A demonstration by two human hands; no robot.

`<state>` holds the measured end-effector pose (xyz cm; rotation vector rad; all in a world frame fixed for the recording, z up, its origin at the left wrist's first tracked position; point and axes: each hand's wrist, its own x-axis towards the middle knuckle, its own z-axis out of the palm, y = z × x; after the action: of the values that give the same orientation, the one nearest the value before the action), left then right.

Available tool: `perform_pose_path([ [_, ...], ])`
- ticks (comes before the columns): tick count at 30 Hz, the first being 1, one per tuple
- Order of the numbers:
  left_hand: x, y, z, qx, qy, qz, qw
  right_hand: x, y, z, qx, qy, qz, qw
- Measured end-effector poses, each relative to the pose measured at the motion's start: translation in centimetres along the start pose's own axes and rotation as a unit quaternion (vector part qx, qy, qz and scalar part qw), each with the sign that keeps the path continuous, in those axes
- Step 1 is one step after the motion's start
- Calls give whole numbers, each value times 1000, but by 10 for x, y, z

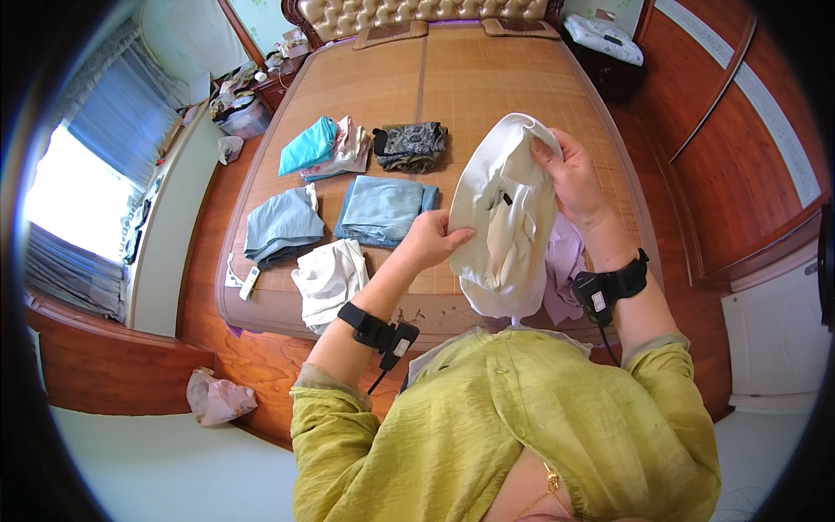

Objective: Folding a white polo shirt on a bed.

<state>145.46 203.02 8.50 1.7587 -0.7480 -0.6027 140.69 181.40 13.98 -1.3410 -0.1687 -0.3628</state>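
Both hands hold up a white garment (505, 215) by its wide waistband, with the opening and a dark label facing me. My left hand (434, 238) pinches the band's near left edge, thumb across the fabric. At the upper right, my right hand (574, 173) grips the band with the thumb inside. The garment's lower end hangs towards my body, above the front edge of the bed. Partly hidden behind it, a lilac garment (565, 267) lies on the bed to the right. Folded light-blue clothes (383, 209) are nearest to my left hand, with a white folded garment (331, 280) closer to me.
On the bed's woven mat (522, 72) lie a turquoise folded garment (308, 147) beside a pink one (349, 147), a dark patterned pile (411, 145) and a blue-grey pile (284, 222). A remote control (249, 282) rests near the left corner. A plastic bag (218, 397) sits on the floor.
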Motion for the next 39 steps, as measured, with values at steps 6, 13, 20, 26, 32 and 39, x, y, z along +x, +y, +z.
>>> perform_pose_path([
  [6, -17, 24, -12, -463, 126, -2, 877, 6, -16, -8, -89, 26, -36, 995],
  [13, -17, 6, -3, -500, 0, 37, 865, 0, -49, 4, 136, -11, 23, 990],
  [20, 0, -20, 16, -79, 32, 43, 995, 1, -86, 11, 215, -101, 11, 971],
  [26, 37, -18, 50, 183, 72, 266, 944, -6, -93, 5, 239, -122, 28, 963],
  [32, 31, -30, 31, -47, 140, 121, 982, -19, -103, -41, -46, 63, -116, 990],
  [39, 9, 36, -55, 300, 342, 345, 821, -52, -119, -57, -307, 170, -216, 911],
])
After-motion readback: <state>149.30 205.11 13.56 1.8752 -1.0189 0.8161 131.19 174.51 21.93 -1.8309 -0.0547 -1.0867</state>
